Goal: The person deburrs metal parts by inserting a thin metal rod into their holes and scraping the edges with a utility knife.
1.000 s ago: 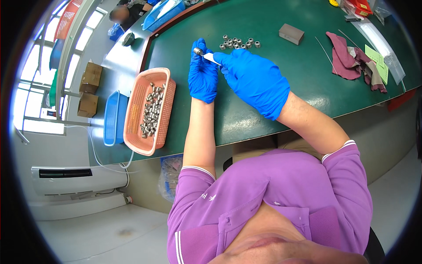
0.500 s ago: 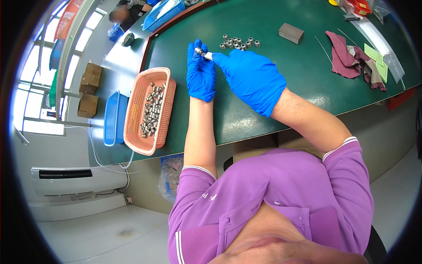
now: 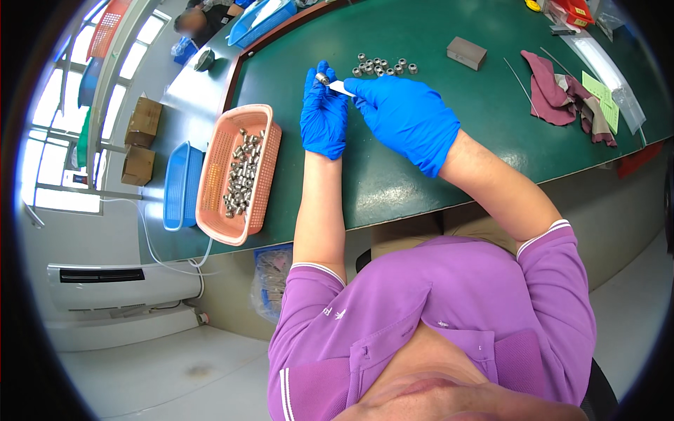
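My left hand [image 3: 324,123], in a blue glove, is closed round a small shiny metal cylinder [image 3: 322,78], held up at the fingertips. A slim white strip-like tool [image 3: 340,88] is gripped by my blue-gloved right hand [image 3: 408,121]; its tip points at the cylinder. Whether the tip touches the metal I cannot tell. Just beyond my hands, several similar metal cylinders [image 3: 413,69] stand on the green table [image 3: 491,133]. To the left, a pink plastic basket [image 3: 270,168] contains many more metal parts [image 3: 242,175].
A blue basket [image 3: 181,189] stands left of the pink one. Farther right are a grey-brown block [image 3: 466,53], thin rods [image 3: 519,84], a maroon cloth [image 3: 546,91] and a green paper [image 3: 600,98]. Cardboard boxes [image 3: 144,121] lie at far left. Another person [image 3: 203,28] sits beyond the table's wooden edge.
The metal cylinder has tilted or turned in my left fingers. My right hand and the white tool have drawn slightly right, showing more of the tool.
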Motion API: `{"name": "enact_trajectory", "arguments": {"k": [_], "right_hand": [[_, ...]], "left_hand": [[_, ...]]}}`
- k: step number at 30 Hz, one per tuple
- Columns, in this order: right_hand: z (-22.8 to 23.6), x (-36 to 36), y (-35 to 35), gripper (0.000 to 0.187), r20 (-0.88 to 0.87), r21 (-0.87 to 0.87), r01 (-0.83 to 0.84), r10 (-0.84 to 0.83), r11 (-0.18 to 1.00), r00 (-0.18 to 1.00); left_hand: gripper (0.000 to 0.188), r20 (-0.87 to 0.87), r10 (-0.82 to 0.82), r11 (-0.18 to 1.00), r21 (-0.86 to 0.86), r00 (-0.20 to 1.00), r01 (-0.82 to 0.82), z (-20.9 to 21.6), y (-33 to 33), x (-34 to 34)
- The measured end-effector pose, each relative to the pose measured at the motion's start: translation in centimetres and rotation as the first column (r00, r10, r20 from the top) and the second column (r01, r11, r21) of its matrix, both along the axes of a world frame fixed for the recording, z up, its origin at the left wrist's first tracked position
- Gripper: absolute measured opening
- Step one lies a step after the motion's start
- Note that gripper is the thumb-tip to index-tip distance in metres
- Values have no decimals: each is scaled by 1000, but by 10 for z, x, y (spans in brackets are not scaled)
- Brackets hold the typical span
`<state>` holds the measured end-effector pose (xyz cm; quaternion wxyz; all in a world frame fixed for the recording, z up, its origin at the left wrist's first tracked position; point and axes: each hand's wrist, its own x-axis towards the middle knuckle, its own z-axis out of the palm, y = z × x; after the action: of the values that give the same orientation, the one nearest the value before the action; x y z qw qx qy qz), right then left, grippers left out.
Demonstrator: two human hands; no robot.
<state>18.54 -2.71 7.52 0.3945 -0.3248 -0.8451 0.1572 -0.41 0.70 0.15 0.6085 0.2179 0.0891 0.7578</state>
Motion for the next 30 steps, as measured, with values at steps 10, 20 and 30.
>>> {"name": "enact_trajectory", "arguments": {"k": [10, 20, 30], "right_hand": [[-8, 1, -7, 37, 156, 335, 145, -206, 931, 966], [5, 19, -5, 28, -76, 62, 111, -107, 992, 991], [5, 16, -8, 25, -157, -35, 21, -26, 999, 987]], "left_hand": [[24, -88, 50, 997, -49, 995, -54, 2, 2, 2], [25, 95, -54, 998, -38, 994, 58, 6, -2, 2], [28, -33, -17, 1000, -17, 999, 17, 9, -3, 7]]}}
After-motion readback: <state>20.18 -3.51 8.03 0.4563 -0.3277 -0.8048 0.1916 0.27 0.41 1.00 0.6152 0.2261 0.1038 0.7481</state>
